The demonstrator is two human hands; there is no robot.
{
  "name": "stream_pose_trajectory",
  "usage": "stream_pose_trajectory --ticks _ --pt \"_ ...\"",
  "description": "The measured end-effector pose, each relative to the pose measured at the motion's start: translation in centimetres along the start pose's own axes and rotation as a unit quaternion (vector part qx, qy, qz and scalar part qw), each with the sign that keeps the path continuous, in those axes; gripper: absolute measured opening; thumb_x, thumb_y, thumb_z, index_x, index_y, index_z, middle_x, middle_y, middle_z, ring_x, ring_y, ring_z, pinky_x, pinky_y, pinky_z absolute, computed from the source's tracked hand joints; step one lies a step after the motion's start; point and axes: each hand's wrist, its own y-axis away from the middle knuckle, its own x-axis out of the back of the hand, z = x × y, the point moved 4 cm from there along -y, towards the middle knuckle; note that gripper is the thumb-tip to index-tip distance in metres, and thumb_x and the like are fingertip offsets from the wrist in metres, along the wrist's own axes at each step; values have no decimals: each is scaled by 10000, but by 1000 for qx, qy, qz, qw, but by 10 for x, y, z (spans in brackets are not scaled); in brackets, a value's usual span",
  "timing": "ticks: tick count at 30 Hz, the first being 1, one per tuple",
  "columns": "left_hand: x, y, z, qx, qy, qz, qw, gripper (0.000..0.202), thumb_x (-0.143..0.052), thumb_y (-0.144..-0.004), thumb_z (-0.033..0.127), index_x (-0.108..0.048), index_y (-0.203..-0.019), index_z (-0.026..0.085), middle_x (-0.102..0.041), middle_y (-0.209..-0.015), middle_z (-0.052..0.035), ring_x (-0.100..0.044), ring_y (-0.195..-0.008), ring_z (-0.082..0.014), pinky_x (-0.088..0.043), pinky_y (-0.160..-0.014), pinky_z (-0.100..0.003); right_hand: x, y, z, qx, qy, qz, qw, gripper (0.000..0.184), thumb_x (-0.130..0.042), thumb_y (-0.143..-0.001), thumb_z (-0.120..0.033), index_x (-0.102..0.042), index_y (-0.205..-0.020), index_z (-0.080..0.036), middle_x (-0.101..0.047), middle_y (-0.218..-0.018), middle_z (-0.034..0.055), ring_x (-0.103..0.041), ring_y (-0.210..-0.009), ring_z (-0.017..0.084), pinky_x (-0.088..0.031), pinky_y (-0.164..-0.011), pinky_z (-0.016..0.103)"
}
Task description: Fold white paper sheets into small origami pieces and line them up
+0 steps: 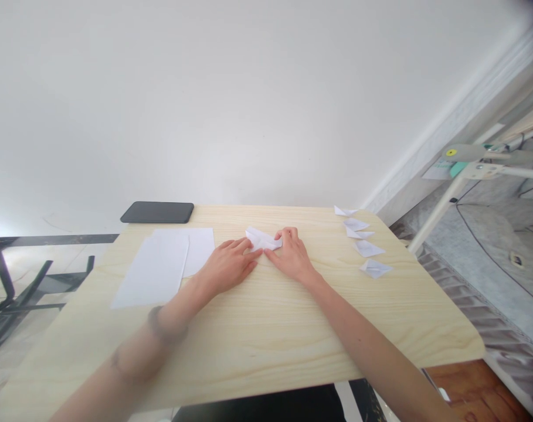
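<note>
At the middle of the table's far half, between 2 hands:

- Folded white paper piece: small, creased, lying flat on the pale wooden table, pinned at both ends.
- Left hand: palm down, spread flat, nothing clenched; fingertips pressed onto the near left edge of the folded white paper piece.
- Right hand: palm down, fingers bent over the piece's right end and touching it; pressing or pinching, cannot tell which.
- Left wrist: dark band, blurred, detail not legible.
- Flat white sheets: at least 2, overlapping, just left of the left hand, unfolded, lying flush on the wood.
- Dark phone: face down or screen off, at the far left edge of the table, beyond the sheets, apart from both hands.
- Folded white shapes, 5 in a loose row down the table's right side, well apart from the right hand: the 1st at the far corner, the last nearest the person.
- White wall: plain, directly behind the table.
- Black metal frame: on the floor left of the table.
- White tubular stand: right of the table, slanted, over grey flooring.
</note>
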Motion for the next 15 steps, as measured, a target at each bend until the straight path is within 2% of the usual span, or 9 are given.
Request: stream_pose_trajectory --ticks 5,8,11,15 --pt "-1 1 0 -4 -3 0 1000 329 -327 -882 305 -477 -1172 270 -508 -1073 -64 -500 -989 -185 -387 -857 -336 4 -6 10 -40 -77 -49 995 310 -548 -652 -249 -407 -926 -214 -373 -993 40 -479 -836 153 -409 -796 343" --pt "-1 1 0 -4 -1 -1 1000 327 -325 -882 302 -475 -1172 273 -504 -1091 -61 -495 -1003 -188 -386 -858 -337 10 -10 17 -52 -138 -81 986 306 -511 -651 -166 -398 -932 -216 -349 -1009 33 -450 -659 86 -435 -726 296" --pt "-2 1 -1 -2 0 -4 1000 328 -317 -885 300 -472 -1173 274 -503 -1104 -61 -489 -1020 -193 -382 -864 -344 15 -12 22 -50 -177 -111 977 306 -474 -658 -118 -404 -938 -220 -338 -1012 25 -420 -582 53 -440 -662 258" --pt "-2 1 0 -2 2 -1 1000 334 -318 -886 302 -461 -1185 266 -500 -1124 -69 -464 -1064 -208 -373 -877 -361 15 -11 24 -51 -178 -94 978 244 -460 -686 -135 -418 -914 -212 -358 -990 26 -423 -574 57 -441 -648 257"
